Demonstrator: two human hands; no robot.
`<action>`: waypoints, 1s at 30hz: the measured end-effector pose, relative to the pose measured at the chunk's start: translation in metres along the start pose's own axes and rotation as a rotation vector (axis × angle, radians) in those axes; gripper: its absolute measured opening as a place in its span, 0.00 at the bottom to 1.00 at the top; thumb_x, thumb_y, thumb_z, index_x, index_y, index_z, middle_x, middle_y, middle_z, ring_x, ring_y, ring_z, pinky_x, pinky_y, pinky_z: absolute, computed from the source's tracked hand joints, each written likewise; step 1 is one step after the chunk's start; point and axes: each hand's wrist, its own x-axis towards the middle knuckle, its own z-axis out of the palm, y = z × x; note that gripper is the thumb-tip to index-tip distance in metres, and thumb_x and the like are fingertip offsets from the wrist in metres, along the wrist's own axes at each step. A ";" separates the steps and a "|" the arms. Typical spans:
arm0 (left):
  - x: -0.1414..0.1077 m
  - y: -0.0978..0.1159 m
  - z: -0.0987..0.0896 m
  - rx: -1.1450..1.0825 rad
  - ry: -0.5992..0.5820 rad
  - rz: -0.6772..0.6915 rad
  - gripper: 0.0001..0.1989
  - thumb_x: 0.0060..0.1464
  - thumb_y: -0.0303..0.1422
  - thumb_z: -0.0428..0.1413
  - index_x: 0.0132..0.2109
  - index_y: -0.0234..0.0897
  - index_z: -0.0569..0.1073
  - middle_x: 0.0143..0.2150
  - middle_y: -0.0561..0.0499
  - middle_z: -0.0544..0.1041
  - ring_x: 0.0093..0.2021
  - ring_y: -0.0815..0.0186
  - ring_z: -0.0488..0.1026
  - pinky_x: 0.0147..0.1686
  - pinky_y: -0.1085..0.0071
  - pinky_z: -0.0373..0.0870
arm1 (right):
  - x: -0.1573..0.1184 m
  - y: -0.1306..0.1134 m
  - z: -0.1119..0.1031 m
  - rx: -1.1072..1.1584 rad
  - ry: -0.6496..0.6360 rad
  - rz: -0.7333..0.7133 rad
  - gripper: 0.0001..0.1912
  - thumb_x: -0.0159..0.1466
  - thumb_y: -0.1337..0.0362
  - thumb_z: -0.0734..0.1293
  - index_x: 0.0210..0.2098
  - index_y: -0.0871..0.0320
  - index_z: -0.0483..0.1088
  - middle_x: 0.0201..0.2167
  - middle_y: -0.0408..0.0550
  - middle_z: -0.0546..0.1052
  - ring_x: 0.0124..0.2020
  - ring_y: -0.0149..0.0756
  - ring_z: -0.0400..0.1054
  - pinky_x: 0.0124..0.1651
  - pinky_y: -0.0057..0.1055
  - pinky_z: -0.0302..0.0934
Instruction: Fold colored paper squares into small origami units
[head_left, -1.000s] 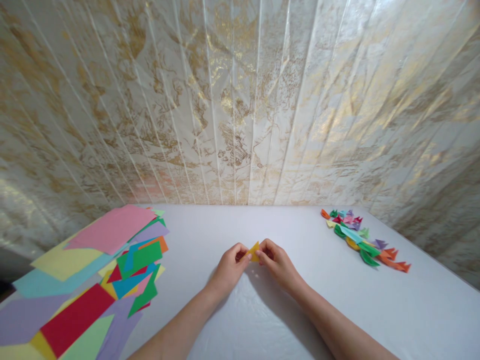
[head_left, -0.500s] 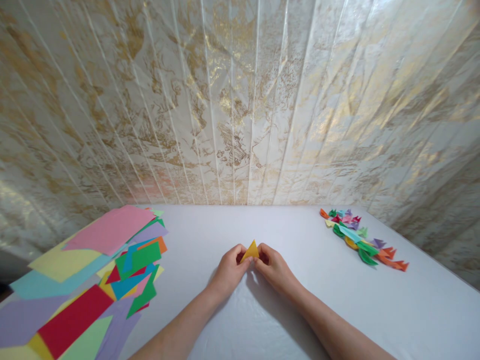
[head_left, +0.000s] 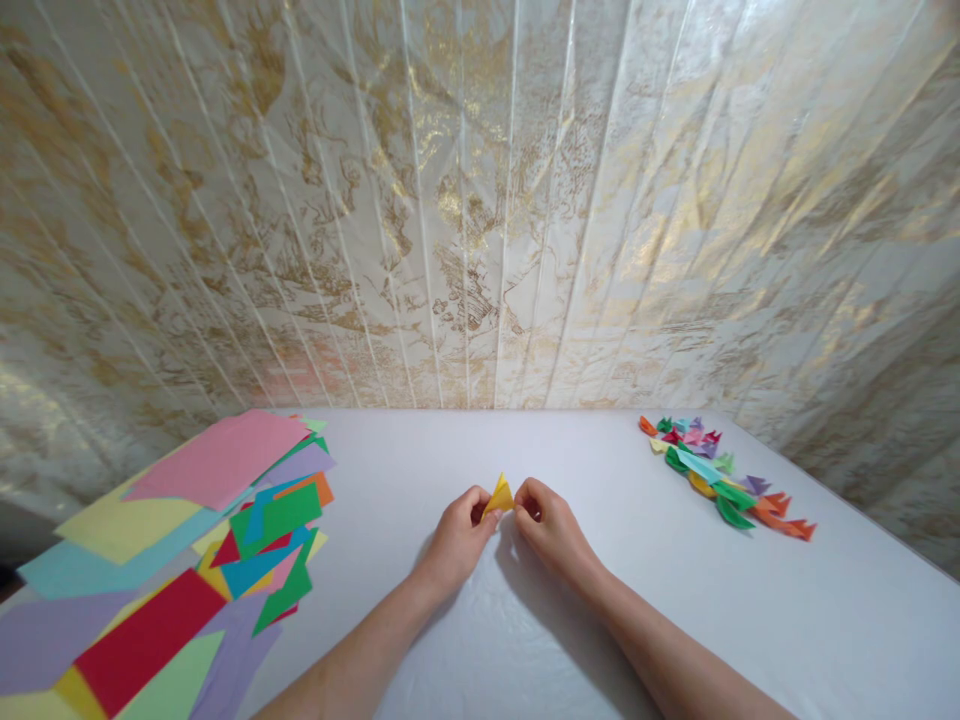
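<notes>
Just above the tabletop, a small yellow folded paper [head_left: 500, 495] points upward like a triangle. My left hand [head_left: 463, 530] pinches its lower left side between thumb and fingers. At the paper's right corner, the thumb and forefinger of my right hand [head_left: 551, 525] are pressed together and appear to grip the edge. The fingers behind the paper are partly hidden.
Coloured paper sheets and cut pieces [head_left: 150, 640] lie overlapping on the left of the white table [head_left: 465, 640]. Several small folded paper figures [head_left: 735, 505] are grouped at the right. A gold-patterned curtain [head_left: 480, 250] hangs behind the table's far edge.
My right hand has shifted slightly right, from the paper's lower front to its right corner. The yellow paper has tilted and turned a little in my left hand.
</notes>
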 end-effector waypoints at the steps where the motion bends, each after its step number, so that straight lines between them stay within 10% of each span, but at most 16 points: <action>1: 0.001 -0.001 -0.001 -0.013 -0.003 -0.009 0.10 0.50 0.39 0.55 0.30 0.37 0.67 0.27 0.56 0.68 0.29 0.68 0.64 0.31 0.73 0.61 | 0.001 0.002 -0.001 0.005 0.000 0.008 0.03 0.52 0.69 0.61 0.23 0.55 0.62 0.20 0.40 0.66 0.24 0.33 0.59 0.29 0.29 0.52; 30: -0.001 0.004 0.001 0.021 0.023 0.005 0.05 0.46 0.32 0.54 0.27 0.39 0.63 0.25 0.58 0.63 0.28 0.69 0.61 0.30 0.74 0.58 | -0.005 -0.007 0.003 0.110 -0.096 -0.045 0.05 0.60 0.64 0.62 0.28 0.57 0.66 0.25 0.42 0.70 0.28 0.33 0.63 0.33 0.29 0.57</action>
